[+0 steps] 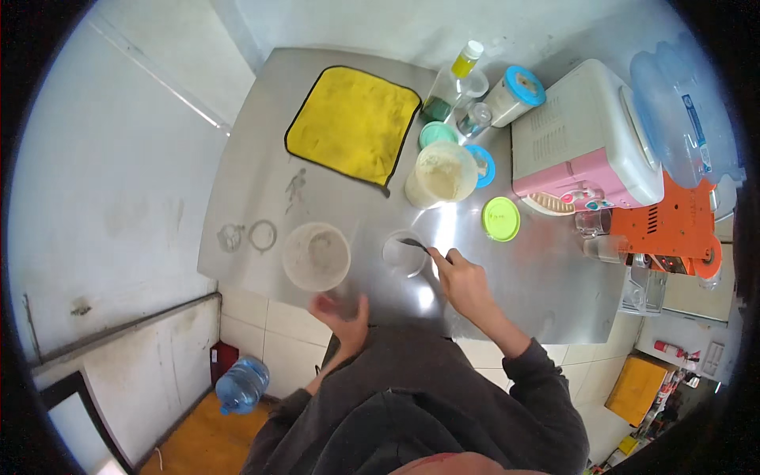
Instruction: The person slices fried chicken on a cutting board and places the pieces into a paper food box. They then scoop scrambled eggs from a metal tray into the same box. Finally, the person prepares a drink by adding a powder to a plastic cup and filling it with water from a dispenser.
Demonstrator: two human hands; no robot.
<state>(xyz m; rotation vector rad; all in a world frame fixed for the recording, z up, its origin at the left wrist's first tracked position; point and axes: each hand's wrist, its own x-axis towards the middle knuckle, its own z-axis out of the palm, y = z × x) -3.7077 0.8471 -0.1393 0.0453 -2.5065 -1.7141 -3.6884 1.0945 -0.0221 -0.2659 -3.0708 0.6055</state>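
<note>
With my right hand (463, 282) I hold a dark spoon (411, 242), its tip over a clear round container (402, 261) on the metal table. My left hand (341, 320) is blurred, fingers apart, just below a translucent plastic tub (316, 257); nothing shows in it. Farther back stands a larger tub (415, 184) with pale powder inside. A lime-green lid (501, 219) lies to its right, and a blue lid (482, 166) lies right behind it.
A yellow cloth (353, 124) lies at the back of the steel table (249, 148). A bottle (442, 95), a blue-lidded jar (512, 101) and a pink-and-white water dispenser (579, 148) stand at the back right. Orange equipment (665, 219) is at the right edge.
</note>
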